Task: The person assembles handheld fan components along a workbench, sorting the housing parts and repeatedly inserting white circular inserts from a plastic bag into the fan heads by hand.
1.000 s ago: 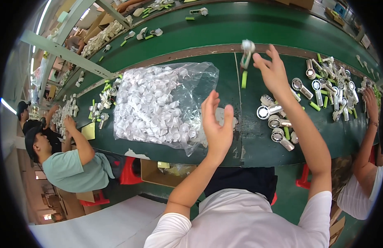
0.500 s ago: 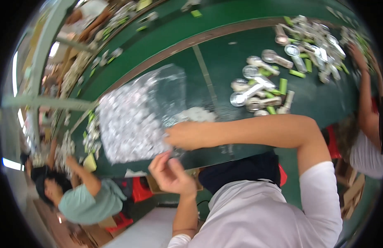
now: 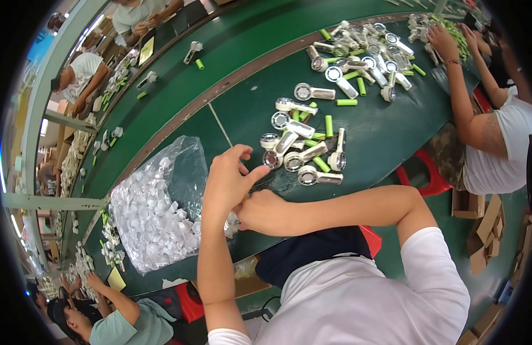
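My left hand [image 3: 227, 179] hovers with fingers apart at the mouth of a clear plastic bag [image 3: 157, 213] full of small white parts, which lies on the green belt [image 3: 386, 132]. My right hand [image 3: 259, 210] sits just under it, curled at the bag's opening beside a few white parts; what it grips is hidden. Right of my hands lies a cluster of silver round-headed handles [image 3: 300, 150] mixed with green cylinders [image 3: 328, 125].
A bigger pile of the same silver pieces and green cylinders [image 3: 363, 52] lies farther along the belt, where a co-worker's hand [image 3: 444, 40] reaches in. A red stool [image 3: 427, 169] and cardboard boxes [image 3: 484, 227] stand at right. Other people sit at lower left [image 3: 128, 322] and across the belt [image 3: 88, 75].
Both my hands dropped from being raised over the belt, the right one then holding a silver piece, and came together at the bag's mouth. My view swung left, then back.
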The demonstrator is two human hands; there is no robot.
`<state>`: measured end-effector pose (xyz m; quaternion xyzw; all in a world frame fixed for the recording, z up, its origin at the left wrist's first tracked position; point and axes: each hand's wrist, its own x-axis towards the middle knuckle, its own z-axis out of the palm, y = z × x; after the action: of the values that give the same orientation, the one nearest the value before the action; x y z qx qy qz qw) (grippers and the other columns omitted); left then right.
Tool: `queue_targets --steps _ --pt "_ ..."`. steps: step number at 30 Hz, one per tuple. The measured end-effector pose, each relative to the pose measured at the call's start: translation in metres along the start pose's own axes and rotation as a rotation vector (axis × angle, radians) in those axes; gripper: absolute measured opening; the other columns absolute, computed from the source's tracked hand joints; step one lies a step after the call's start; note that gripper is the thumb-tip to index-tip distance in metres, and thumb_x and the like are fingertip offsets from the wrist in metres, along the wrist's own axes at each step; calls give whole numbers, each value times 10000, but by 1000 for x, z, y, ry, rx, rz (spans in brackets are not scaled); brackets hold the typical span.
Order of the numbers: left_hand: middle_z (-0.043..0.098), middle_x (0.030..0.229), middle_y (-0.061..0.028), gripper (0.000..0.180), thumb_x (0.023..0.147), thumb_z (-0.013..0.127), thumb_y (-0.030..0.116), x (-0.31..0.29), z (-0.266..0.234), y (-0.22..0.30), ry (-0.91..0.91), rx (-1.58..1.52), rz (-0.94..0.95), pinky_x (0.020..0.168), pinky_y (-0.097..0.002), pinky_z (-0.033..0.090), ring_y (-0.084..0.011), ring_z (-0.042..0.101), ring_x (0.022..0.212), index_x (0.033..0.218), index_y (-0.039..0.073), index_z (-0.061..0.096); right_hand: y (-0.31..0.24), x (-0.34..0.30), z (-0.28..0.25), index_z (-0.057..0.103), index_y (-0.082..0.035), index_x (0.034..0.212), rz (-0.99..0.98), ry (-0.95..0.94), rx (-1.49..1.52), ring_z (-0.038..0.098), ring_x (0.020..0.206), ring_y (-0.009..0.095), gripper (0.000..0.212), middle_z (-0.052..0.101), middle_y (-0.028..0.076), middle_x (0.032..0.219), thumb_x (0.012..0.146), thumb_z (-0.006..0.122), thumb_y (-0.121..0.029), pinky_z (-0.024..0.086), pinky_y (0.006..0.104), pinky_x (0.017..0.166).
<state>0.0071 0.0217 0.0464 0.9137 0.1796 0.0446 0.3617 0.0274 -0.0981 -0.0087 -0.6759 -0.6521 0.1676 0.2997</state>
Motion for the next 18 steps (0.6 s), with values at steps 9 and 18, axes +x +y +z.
queue_targets --steps 9,18 --pt "662 981 -128 327 734 788 140 23 36 5 -118 149 175 702 -400 530 -327 659 835 1006 29 646 0 -15 4 642 66 907 -155 -22 -211 682 769 293 231 655 204 862 721 622 -68 572 363 627" --pt "507 1352 -144 310 845 609 -91 5 -10 -18 329 -651 205 873 -357 569 -231 618 1091 1128 33 614 16 -27 -9 624 75 940 -328 -118 -202 672 777 277 222 598 183 918 770 604 -66 576 359 636"
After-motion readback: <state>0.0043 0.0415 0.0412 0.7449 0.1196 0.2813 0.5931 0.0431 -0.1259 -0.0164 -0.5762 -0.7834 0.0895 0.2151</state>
